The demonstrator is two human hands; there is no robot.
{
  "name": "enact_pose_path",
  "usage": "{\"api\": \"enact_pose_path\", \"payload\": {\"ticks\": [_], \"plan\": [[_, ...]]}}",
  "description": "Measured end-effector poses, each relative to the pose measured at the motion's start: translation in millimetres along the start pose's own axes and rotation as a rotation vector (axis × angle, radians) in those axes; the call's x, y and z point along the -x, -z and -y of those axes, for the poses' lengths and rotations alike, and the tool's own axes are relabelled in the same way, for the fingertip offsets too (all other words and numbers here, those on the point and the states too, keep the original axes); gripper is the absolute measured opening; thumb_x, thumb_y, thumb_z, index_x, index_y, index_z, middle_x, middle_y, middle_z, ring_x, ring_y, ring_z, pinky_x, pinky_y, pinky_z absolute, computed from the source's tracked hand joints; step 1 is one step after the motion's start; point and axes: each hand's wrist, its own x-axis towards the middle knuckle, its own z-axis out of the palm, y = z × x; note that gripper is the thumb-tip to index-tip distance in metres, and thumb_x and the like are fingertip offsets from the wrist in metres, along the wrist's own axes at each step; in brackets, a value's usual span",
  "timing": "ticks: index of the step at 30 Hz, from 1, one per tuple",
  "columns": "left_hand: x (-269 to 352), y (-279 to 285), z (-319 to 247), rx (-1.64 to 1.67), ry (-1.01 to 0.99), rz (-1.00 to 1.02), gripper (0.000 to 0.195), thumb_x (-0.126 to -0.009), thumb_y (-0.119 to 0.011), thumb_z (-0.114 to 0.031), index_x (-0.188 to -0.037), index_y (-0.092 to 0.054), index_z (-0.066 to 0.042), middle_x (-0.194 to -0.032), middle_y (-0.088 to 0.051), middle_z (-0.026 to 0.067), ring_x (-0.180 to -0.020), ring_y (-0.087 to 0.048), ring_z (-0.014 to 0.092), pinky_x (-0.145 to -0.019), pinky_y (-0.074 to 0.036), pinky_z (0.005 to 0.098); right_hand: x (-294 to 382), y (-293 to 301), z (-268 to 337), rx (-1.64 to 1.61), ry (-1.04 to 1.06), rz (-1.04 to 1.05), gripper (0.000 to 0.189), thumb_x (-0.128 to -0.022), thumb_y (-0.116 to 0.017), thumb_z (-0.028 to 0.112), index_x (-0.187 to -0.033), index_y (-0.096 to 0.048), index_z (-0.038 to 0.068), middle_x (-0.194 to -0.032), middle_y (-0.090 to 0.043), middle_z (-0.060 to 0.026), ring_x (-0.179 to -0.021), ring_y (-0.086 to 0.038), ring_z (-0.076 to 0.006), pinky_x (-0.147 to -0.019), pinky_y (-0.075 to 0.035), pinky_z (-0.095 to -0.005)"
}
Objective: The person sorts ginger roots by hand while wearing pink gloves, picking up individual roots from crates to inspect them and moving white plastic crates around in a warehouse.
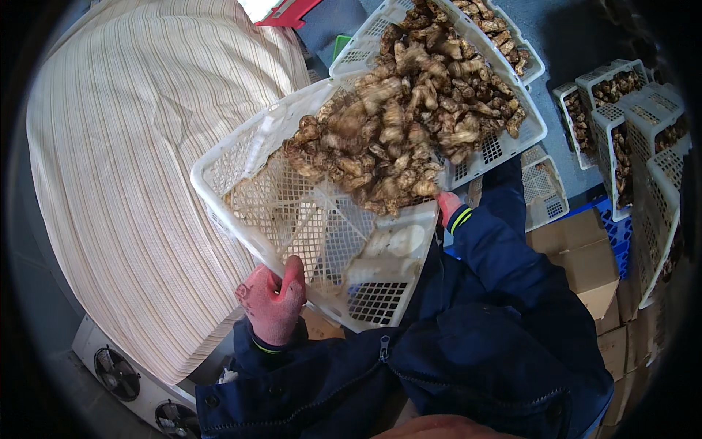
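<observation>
A white plastic mesh crate (334,258) is tilted in front of me, its far end over a second white crate (526,131). Brown, knobbly produce (406,115), perhaps tubers or mushrooms, lies across both; many pieces are blurred by motion. My left hand (272,302), in a pink glove, grips the tilted crate's near-left rim with the thumb on top. At its right side my right hand (449,205), also gloved in pink, holds the edge; most of its fingers are hidden behind the crate. The near part of the crate's mesh floor shows bare.
A striped cloth (159,164) covers a large shape at left, above a unit with fans (117,373). More filled crates (620,126) are stacked at right, near cardboard boxes (581,252) and a blue plastic pallet (613,230). Another filled crate (533,60) stands beyond.
</observation>
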Motion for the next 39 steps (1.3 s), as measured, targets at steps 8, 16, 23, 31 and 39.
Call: {"api": "enact_pose_path", "payload": {"ticks": [8, 16, 23, 31, 39], "plan": [[-12.7, -10.9, 10.5, 0.119, -0.017, 0.066, 0.022, -0.083, -0.068, -0.011, -0.068, -0.058, 0.002, -0.052, -0.052, 0.0057, -0.050, -0.051, 0.010, -0.048, -0.040, 0.0284, 2.2, -29.1, -122.1, -0.462, -0.055, 0.062, 0.058, -0.065, -0.071, 0.010, -0.121, -0.056, 0.004, -0.117, -0.061, -0.0201, -0.108, -0.059, -0.0378, -0.092, -0.049, -0.0395], [0.4, -4.2, 6.2, 0.198, 0.077, 0.044, 0.018, -0.084, -0.066, -0.008, -0.072, -0.059, 0.002, -0.055, -0.054, 0.0032, -0.051, -0.050, 0.009, -0.050, -0.040, 0.0263, -1.0, 12.9, 35.5, -0.824, -0.499, -0.042, 0.020, -0.089, -0.065, 0.019, -0.102, -0.065, 0.003, -0.088, -0.069, -0.0109, -0.083, -0.068, -0.0240, -0.076, -0.054, -0.0362], [-0.6, 12.1, 2.3, 0.267, -0.007, 0.204, 0.029, -0.090, -0.059, -0.024, -0.074, -0.056, 0.000, -0.060, -0.054, 0.0035, -0.054, -0.052, 0.009, -0.049, -0.040, 0.0250, -7.2, 17.7, 58.3, -1.323, -0.904, -0.037, 0.018, -0.089, -0.067, 0.023, -0.095, -0.062, 0.007, -0.083, -0.067, -0.0111, -0.071, -0.067, -0.0266, -0.064, -0.054, -0.0412], [-35.6, 9.8, 66.6, -0.001, -0.718, -0.436, 0.049, -0.097, -0.047, -0.037, -0.068, -0.053, 0.002, -0.068, -0.060, 0.0160, -0.062, -0.058, 0.025, -0.060, -0.047, 0.0327, -6.8, 10.3, 40.0, -1.368, -0.860, -0.112, 0.022, -0.088, -0.067, 0.024, -0.095, -0.062, 0.003, -0.078, -0.068, -0.0133, -0.067, -0.066, -0.0273, -0.058, -0.052, -0.0390], [-103.9, 8.2, 43.5, 0.023, -1.041, -0.146, 0.068, -0.092, -0.041, -0.061, -0.096, -0.064, 0.002, -0.108, -0.064, 0.0217, -0.109, -0.058, 0.035, -0.109, -0.031, 0.0528, -6.3, -30.6, -38.9, -1.118, -0.574, -0.185, 0.021, -0.088, -0.065, 0.022, -0.093, -0.068, 0.002, -0.081, -0.068, -0.0102, -0.064, -0.065, -0.0216, -0.056, -0.050, -0.0356]]}}
